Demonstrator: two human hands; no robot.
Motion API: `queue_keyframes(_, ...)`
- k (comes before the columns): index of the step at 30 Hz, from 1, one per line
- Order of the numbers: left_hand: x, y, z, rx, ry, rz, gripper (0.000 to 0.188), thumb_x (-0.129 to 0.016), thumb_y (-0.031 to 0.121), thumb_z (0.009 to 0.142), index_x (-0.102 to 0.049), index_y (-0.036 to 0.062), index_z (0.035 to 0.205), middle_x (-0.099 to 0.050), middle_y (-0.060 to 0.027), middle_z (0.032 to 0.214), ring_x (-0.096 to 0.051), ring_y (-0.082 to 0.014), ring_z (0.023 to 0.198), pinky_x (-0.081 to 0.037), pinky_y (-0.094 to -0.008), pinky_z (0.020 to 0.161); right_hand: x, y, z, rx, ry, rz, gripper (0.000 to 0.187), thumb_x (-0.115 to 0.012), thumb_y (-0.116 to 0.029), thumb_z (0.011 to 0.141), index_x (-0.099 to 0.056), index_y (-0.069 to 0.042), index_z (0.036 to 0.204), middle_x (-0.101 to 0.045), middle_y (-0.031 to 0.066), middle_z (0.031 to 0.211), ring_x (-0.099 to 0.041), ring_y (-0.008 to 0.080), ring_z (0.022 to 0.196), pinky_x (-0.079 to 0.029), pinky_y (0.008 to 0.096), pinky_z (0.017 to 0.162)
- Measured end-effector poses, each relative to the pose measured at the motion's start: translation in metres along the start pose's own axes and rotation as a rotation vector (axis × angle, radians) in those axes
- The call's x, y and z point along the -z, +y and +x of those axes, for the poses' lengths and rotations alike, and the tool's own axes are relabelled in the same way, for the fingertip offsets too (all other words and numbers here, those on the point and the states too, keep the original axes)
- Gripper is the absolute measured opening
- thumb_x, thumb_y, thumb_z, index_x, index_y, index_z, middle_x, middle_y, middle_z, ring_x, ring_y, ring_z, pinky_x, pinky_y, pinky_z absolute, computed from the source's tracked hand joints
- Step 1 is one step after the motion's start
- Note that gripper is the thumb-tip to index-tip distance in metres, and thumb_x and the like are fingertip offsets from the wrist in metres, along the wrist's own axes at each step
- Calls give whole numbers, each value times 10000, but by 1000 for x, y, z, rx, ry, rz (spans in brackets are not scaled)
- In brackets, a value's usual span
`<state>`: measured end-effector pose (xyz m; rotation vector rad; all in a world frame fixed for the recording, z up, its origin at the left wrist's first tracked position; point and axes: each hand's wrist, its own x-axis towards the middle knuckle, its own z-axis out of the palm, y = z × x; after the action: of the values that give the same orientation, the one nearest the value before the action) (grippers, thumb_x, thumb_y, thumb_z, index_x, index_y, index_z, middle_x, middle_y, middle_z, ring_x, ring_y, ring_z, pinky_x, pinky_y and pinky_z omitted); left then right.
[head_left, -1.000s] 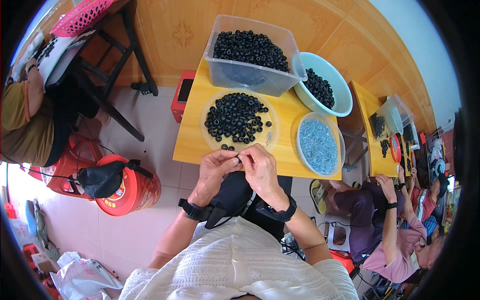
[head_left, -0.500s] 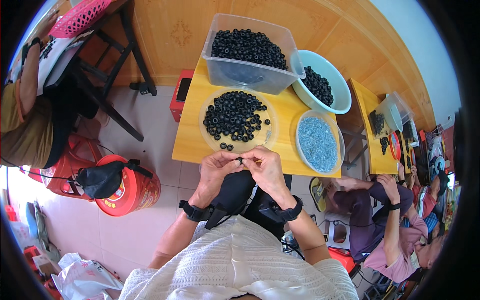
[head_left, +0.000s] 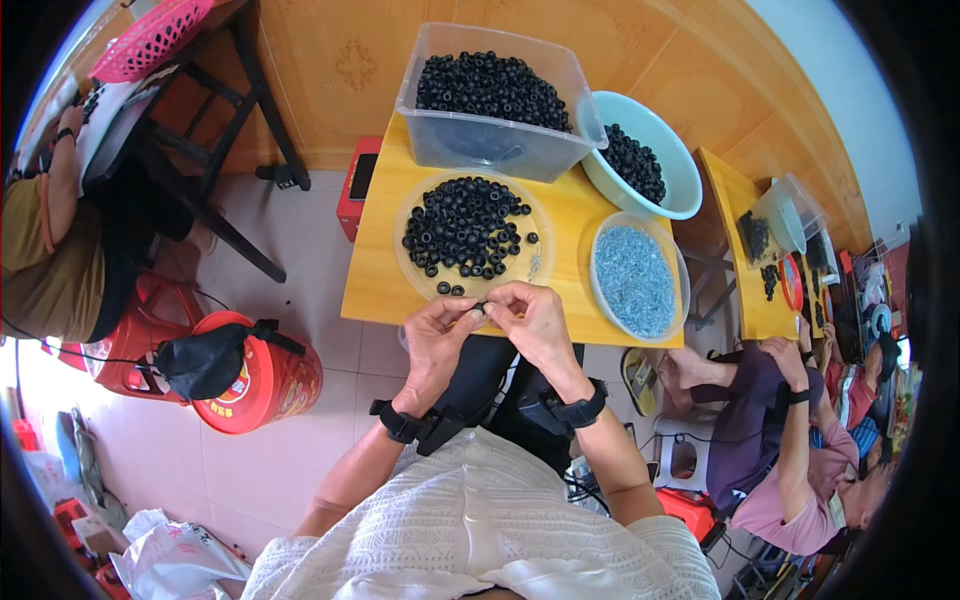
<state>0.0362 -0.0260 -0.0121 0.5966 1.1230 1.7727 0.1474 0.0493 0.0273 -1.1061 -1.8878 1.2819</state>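
My left hand (head_left: 434,345) and my right hand (head_left: 534,326) meet at the near edge of the yellow table, fingertips pinched together on a small black ring-shaped piece (head_left: 480,306). Much of that piece is hidden by the thumbs and fingers. Just beyond them sits a shallow round clear tray (head_left: 412,281) with a heap of black round pieces (head_left: 465,222), several with holes showing. Two loose ones lie near its front rim, close to my left fingers. A few tiny clear bits (head_left: 535,267) rest at the tray's right side.
Behind the tray stands a clear plastic bin (head_left: 490,146) full of black pieces. A pale blue bowl (head_left: 684,185) with more is to its right. A round tub (head_left: 683,312) holds small bluish clear parts. Red bucket (head_left: 290,375) at left; other people sit on both sides.
Both hands stay pinched together on the black piece, with only small finger shifts. The whole view has moved slightly. At the left, the other person's forearm has changed position a little.
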Motion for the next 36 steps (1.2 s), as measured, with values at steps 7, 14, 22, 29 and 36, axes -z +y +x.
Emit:
queue_keyframes(7, -2, -5, 0, -44, 69, 30, 118, -602, -61, 792, -613, -51, 909, -635, -67, 831, -606, -102, 773, -490, -212, 719, -13, -1, -3, 182, 52, -266, 22, -599, 25, 752, -589, 31, 733, -575, 99, 624, -552, 139, 532, -425, 257, 509)
queue_keyframes(14, -6, -2, 3, -15, 126, 33, 120, -603, -59, 792, -615, -53, 911, -635, -69, 838, -604, -101, 755, -490, -215, 712, -19, 3, -4, 334, 200, -258, 25, -574, 48, 745, -563, 44, 767, -545, 139, 651, -557, 259, 557, -422, 319, 523)
queue_keyframes(22, 16, 4, 6, 204, -82, -157, 148, -582, -29, 815, -602, -26, 962, -632, -84, 892, -637, -162, 803, -539, -259, 739, -4, 9, -1, 40, -55, -1, 53, -621, -10, 745, -583, 23, 728, -569, 67, 583, -504, 93, 488, -398, 252, 462)
queue_keyframes(29, 19, 13, 8, 333, -164, -330, 116, -577, 3, 836, -604, -13, 948, -632, -88, 900, -640, -176, 812, -543, -274, 760, -3, 9, -1, 31, -51, 111, 46, -620, -19, 755, -595, 19, 763, -580, 50, 598, -509, 77, 517, -406, 236, 474)
queue_keyframes(36, 19, 14, 8, 329, -172, -352, 141, -578, 2, 835, -593, -3, 974, -631, -87, 909, -638, -181, 829, -536, -286, 782, 2, -6, -2, -6, -82, 109, 31, -603, -1, 765, -594, 21, 785, -596, 67, 627, -541, 89, 547, -429, 233, 497)
